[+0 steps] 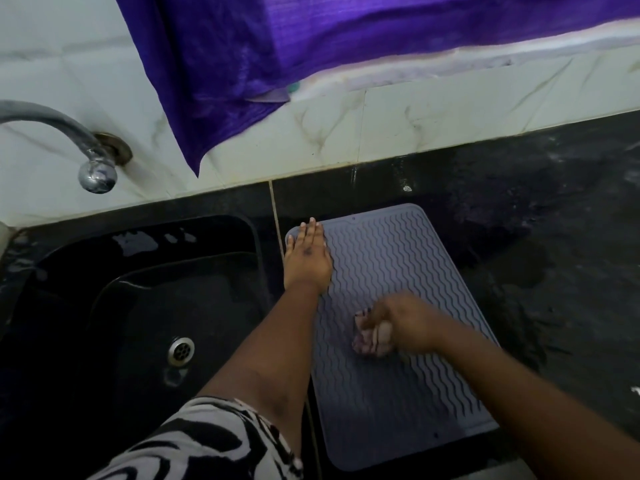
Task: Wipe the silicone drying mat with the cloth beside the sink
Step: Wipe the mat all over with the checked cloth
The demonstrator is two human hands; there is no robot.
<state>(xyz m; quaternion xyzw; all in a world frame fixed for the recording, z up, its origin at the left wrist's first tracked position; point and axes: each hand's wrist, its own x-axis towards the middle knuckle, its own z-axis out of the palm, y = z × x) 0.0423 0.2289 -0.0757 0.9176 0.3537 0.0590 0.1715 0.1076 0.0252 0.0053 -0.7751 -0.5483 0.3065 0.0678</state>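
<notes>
A dark, glossy stone bench (519, 220) runs under a pale marbled tile wall (415, 112), with a purple curtain (277, 46) hanging over the ledge above. The bench looks wet in patches to the right of the mat. A black sink (121, 306) with a metal drain (180, 350) sits on the left, below a chrome tap (69, 136).

The grey mat (391, 323) lies flat on the bench just beside the sink, its long side running away from the person, its surface ribbed with wavy ridges. The left hand (308, 254) rests flat on the far left corner, fingers together and extended, pinning the mat. The right hand (401, 323) is closed around a bunched, pale patterned cloth (370, 336), pressed on the mat near its middle; the hand is blurred.

To wipe well, strokes probably should follow the ridges so the cloth reaches into the grooves, working from the far end toward the near edge. The left hand likely needs to keep firm pressure, since silicone may creep on a wet bench, and shift once so its covered corner also gets wiped.
</notes>
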